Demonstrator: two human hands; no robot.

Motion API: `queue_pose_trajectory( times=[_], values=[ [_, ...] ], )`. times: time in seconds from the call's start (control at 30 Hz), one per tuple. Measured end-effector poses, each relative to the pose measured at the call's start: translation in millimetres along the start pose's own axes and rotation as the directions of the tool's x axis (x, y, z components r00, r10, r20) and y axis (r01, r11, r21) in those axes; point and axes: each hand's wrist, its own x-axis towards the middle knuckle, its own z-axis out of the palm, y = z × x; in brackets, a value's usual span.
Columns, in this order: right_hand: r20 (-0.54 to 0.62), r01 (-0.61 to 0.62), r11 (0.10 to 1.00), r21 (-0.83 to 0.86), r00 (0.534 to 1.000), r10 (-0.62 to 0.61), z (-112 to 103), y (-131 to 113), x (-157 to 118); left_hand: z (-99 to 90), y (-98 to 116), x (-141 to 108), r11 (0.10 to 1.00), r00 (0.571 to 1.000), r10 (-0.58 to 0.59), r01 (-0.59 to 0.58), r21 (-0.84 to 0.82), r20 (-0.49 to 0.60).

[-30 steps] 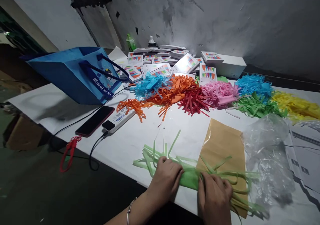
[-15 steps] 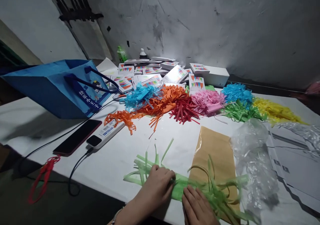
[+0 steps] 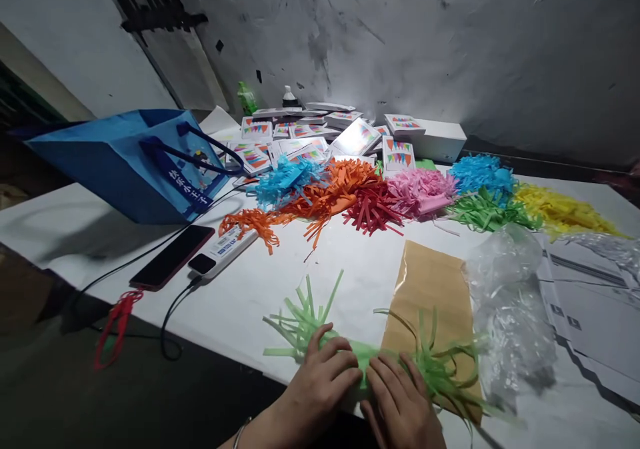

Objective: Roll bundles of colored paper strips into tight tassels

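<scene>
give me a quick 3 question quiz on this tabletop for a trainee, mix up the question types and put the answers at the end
1. Multiple choice: What are the left hand and right hand both on?
A) the blue gift bag
B) the light-green tissue fringe
C) a heap of pink fringe

2. True or false: The smartphone lies next to the white device with a dark screen.

3. Fill in the blank: In the row of coloured fringe heaps, the rightmost heap in the picture is ____.

Key: 1. B; 2. true; 3. yellow
</scene>
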Motion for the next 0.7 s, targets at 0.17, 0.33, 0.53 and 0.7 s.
queue_pose_trajectory(
  times=[0.17,0.33,0.53,0.7],
  values=[
    [0.043,-0.036,0.997,-0.072,0.998,0.039,-6,-4,-19,0.2,-9,-14,0.999,1.000,-0.001,0.001,-0.046,0.003],
    [0.005,-0.177,0.981,-0.076,0.984,0.178,-11,-4,-23,-4.1,-7,-16,0.997,0.996,-0.072,0.074,-0.025,0.051],
    [0.076,-0.358,0.911,-0.204,0.922,0.379,-8,-5,-4,-7.5,-2,-1,0.963,0.956,-0.269,0.270,0.005,0.117],
    [0.035,-0.425,0.828,-0.366,0.883,0.469,-7,0,13,-5.8,-3,12,0.917,0.909,-0.388,0.366,0.156,0.149]
  ],
)
